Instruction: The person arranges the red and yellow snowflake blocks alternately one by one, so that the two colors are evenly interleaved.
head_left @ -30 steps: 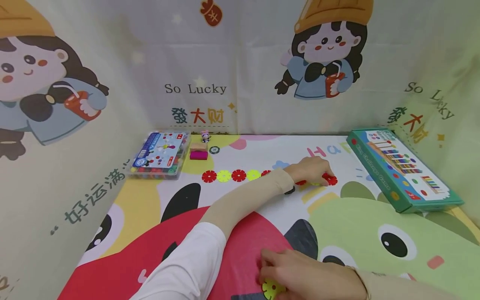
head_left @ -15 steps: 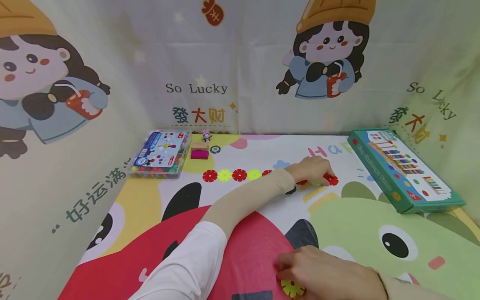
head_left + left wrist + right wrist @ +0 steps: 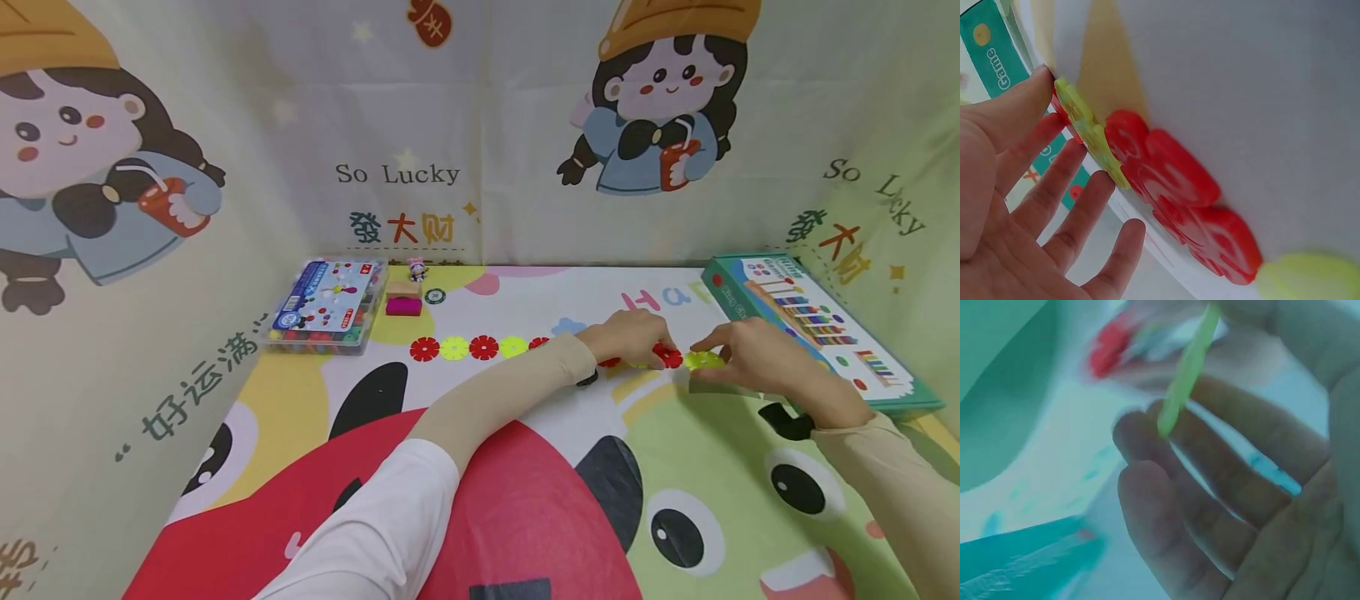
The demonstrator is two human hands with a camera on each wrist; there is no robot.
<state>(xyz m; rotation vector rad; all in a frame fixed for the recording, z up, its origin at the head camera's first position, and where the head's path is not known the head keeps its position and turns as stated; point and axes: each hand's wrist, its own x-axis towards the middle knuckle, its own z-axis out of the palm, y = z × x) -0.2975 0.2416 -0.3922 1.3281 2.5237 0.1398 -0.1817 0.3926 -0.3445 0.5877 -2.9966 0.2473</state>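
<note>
A row of flat, notched plastic snowflake discs, red and yellow in turn, crosses the table, with a red disc [image 3: 424, 349] at its left end. At the right end my left hand [image 3: 632, 337] rests low and pinches the last red snowflake disc [image 3: 670, 357] at its edges. The left wrist view shows its thumb and index finger there, beside a yellow disc [image 3: 1088, 128] and a nearer red disc [image 3: 1175, 200]. Just right of that end, my right hand [image 3: 772, 362] pinches a yellow snowflake disc [image 3: 1188, 369] between thumb and fingers. My left forearm hides part of the row.
At the back right lies a green game box [image 3: 817, 333], close behind my right hand. A clear case of coloured beads [image 3: 326, 306] stands back left. Beside it are a magenta block [image 3: 403, 307], a tan block [image 3: 404, 289], a small figurine [image 3: 417, 269] and a round token [image 3: 435, 296].
My right hand has moved from the near edge up and to the right, carrying the yellow snowflake disc to the row's right end. My left hand has stayed at the last red disc.
</note>
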